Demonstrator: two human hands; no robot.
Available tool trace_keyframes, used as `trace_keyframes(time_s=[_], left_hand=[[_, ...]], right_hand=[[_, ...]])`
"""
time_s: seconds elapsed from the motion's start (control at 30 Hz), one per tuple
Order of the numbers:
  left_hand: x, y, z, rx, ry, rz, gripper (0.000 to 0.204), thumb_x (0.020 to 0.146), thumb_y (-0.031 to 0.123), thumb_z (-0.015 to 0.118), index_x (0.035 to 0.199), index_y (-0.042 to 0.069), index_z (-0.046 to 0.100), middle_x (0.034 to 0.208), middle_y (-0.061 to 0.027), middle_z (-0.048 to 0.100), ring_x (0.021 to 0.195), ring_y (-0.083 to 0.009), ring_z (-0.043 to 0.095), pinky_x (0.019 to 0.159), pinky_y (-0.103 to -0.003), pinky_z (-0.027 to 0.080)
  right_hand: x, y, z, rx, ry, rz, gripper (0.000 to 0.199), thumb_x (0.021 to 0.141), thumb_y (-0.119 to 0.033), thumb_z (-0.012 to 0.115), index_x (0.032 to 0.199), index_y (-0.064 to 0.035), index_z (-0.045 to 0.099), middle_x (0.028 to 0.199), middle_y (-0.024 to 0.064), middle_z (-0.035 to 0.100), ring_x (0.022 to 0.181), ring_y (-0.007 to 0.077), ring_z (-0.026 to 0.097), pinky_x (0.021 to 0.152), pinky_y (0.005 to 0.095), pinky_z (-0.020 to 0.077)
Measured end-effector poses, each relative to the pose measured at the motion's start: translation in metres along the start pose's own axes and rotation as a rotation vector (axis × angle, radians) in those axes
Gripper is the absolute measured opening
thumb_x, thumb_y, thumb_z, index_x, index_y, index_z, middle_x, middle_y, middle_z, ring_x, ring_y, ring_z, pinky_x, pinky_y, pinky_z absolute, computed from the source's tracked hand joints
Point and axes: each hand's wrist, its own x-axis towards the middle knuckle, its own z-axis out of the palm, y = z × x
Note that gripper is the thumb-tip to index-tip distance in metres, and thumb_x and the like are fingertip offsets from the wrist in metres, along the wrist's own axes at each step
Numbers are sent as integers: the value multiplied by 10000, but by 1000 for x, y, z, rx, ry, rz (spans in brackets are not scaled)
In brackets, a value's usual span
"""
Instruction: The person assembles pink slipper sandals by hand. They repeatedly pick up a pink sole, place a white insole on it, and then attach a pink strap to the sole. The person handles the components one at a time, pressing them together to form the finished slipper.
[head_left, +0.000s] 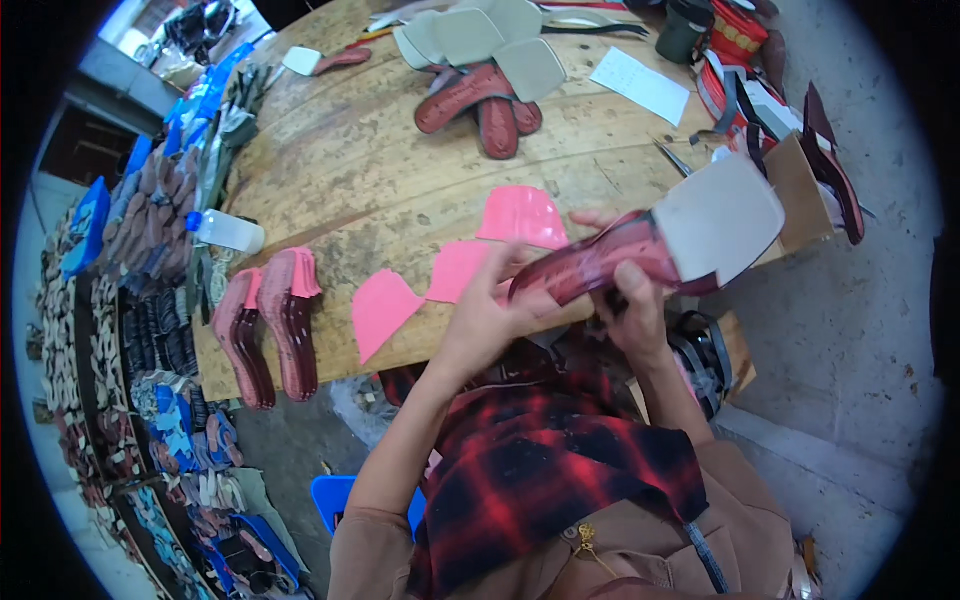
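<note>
Both hands hold a dark red shoe insole (625,250) above the table's near edge. A cream, square-ended panel (722,215) is at its right end. My left hand (485,315) is closed around the insole's left end, a little blurred. Under the middle of it, my right hand (638,305) grips with the thumb along the near side. Close by lie three glossy pink cut pieces: a far one (524,217), a middle one (455,268) partly behind my left hand, and a left one (384,312).
Two stacks of red insoles (287,325) with pink ends sit at the wooden table's (330,170) left edge, near a white bottle (228,232). Farther back are more insoles with cream panels (455,38), paper (640,84) and scissors (673,157). Loaded shelves (120,350) stand left.
</note>
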Motion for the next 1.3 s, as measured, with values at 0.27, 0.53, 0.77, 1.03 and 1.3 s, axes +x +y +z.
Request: trace_keyframes(time_s=[0.27,0.53,0.77,1.03,1.3], left_hand=[[-23,27,-23,-120,-177,-233,502,804,286,739,1176,-11,578,825,-57,612,673,-98,560,575,-227,424],[-54,76,-81,-1184,-568,339,868,847,603,625,1356,-57,382,765,-78,538,457,-136,484,388,-265,399],[-96,106,-147,-1116,-191,670,668,902,387,665,1270,-118,431,718,-48,466,473,-117,458,417,-250,391],[-1,4,2,-311,-131,-65,732,799,450,713,1317,4,450,814,-45,567,566,-80,462,482,-208,335],[2,-8,7,-44,-161,-229,595,746,133,800,1249,-12,517,1065,-58,627,919,-111,608,841,-258,496]], right_hand=[[-12,-49,-28,-501,-395,522,439,859,-193,705,1209,27,558,932,112,701,557,83,585,489,218,449],[-36,44,-18,-620,-405,257,446,849,-170,718,1264,-66,594,756,-1,619,590,78,546,601,247,465],[18,-56,-139,-919,213,214,193,848,-261,655,828,-70,637,671,-1,629,518,75,551,484,220,424],[174,-86,-204,-1367,701,-754,535,896,-353,668,1240,19,496,1060,105,606,887,166,550,773,309,449],[20,50,-105,-414,544,21,236,1001,-282,507,1025,-54,565,580,-29,478,460,51,408,446,223,332]])
